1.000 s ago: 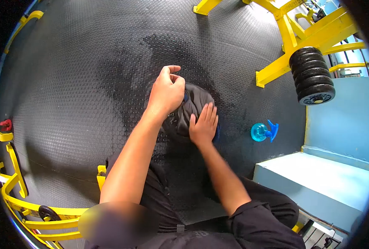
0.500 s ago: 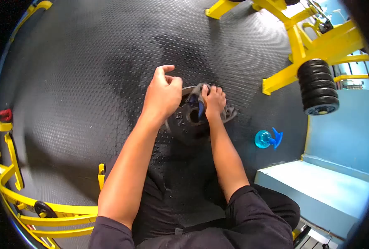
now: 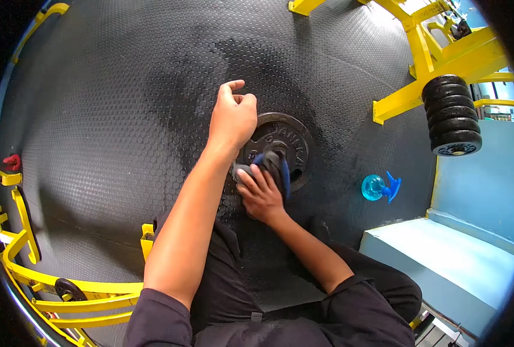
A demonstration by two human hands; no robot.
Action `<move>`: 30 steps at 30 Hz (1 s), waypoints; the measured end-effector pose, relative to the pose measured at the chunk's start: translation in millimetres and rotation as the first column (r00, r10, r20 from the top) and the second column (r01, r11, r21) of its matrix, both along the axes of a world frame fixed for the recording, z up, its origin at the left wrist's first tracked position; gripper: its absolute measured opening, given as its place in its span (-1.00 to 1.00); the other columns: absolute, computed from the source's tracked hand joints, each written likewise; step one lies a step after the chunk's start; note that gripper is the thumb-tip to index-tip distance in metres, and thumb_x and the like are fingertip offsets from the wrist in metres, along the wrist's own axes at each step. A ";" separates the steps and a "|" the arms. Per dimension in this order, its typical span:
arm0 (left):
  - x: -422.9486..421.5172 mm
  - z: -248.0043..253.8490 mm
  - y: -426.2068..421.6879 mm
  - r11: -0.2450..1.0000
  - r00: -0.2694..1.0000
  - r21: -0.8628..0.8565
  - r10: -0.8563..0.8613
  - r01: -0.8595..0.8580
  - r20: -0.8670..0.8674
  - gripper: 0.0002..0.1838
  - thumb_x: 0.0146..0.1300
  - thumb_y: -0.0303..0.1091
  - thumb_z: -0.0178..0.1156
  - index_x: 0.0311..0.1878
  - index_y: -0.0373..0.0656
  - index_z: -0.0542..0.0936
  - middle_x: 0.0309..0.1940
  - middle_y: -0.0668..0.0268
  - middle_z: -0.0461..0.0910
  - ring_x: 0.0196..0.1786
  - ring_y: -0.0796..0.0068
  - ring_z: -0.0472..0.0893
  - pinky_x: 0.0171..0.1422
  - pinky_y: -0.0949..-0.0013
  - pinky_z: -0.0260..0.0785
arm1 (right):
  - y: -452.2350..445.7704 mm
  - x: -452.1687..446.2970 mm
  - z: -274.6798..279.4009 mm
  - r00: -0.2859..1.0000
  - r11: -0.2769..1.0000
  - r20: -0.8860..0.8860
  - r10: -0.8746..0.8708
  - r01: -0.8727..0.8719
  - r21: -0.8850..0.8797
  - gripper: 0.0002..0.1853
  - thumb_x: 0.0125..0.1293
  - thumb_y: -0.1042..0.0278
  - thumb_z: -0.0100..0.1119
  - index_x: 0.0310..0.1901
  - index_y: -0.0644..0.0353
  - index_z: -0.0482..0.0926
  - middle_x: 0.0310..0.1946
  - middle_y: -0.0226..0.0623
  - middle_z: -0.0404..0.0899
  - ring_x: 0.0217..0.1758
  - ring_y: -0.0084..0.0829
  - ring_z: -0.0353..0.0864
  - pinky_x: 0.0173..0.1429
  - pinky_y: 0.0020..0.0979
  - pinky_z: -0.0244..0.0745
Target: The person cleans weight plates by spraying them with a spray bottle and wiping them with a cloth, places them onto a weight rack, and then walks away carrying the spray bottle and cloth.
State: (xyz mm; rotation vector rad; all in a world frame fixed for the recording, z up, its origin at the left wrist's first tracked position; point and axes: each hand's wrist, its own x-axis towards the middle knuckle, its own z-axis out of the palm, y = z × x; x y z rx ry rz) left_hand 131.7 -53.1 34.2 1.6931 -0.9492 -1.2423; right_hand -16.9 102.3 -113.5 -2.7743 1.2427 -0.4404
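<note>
A black round weight plate [image 3: 296, 133] with raised lettering lies flat on the dark floor before me. My right hand [image 3: 261, 194] presses a dark grey and blue cloth [image 3: 277, 168] against the plate's near side, fingers closed over the bunched fabric. The cloth covers part of the plate's face and centre. Beside the plate's left edge, my left hand [image 3: 234, 118] hovers with nothing in it, the index finger and thumb loosely bent and apart. My left hand hides part of the plate's left rim.
A spray bottle [image 3: 374, 188] with blue liquid and a blue trigger stands to the right on the textured rubber floor [image 3: 112, 133]. Yellow frames [image 3: 407, 101] hold stacked black plates [image 3: 452, 118] at upper right. More yellow equipment [image 3: 95, 289] curves along the lower left, near a pale blue ledge [image 3: 442, 254] opposite.
My right hand and the cloth have swept from the plate's far right side to its near left, uncovering the lettering. My left hand stays nearly in place.
</note>
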 end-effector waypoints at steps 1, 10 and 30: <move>-2.3 1.0 -2.0 1.000 0.999 0.013 0.014 -0.014 -0.044 -0.48 0.27 -0.28 0.09 0.28 -0.23 0.37 -0.11 0.20 0.56 -0.14 0.44 0.56 0.03 0.34 0.42 | 10.6 -20.0 -8.5 0.998 0.998 0.018 -0.054 0.055 -0.020 -0.48 -0.05 0.20 0.36 0.04 -0.16 0.53 0.42 -0.36 0.26 0.53 -0.15 0.14 0.51 -0.04 0.08; -22.4 -5.1 -2.4 0.996 0.994 0.024 -0.078 0.081 -0.076 -0.51 0.29 -0.30 0.10 0.28 -0.18 0.38 -0.08 0.25 0.52 -0.18 0.51 0.51 -0.03 0.39 0.41 | 1.7 -90.2 -21.4 0.871 0.870 0.119 -0.477 0.449 0.204 -0.36 0.27 0.25 0.19 0.40 -0.03 0.30 0.54 -0.10 -0.01 0.60 -0.01 -0.05 0.54 0.02 -0.02; -119.0 -99.6 129.3 0.395 0.145 0.289 -0.773 0.872 0.618 -0.41 0.09 -0.19 0.36 0.11 -0.36 0.45 -0.02 0.05 0.49 0.01 0.01 0.58 0.11 0.11 0.52 | -127.1 -201.2 162.9 0.902 0.620 -0.114 -0.416 0.373 0.690 -0.57 0.48 0.00 -0.04 -0.15 0.33 0.45 -0.21 0.18 0.54 -0.03 0.15 0.54 0.00 -0.04 0.41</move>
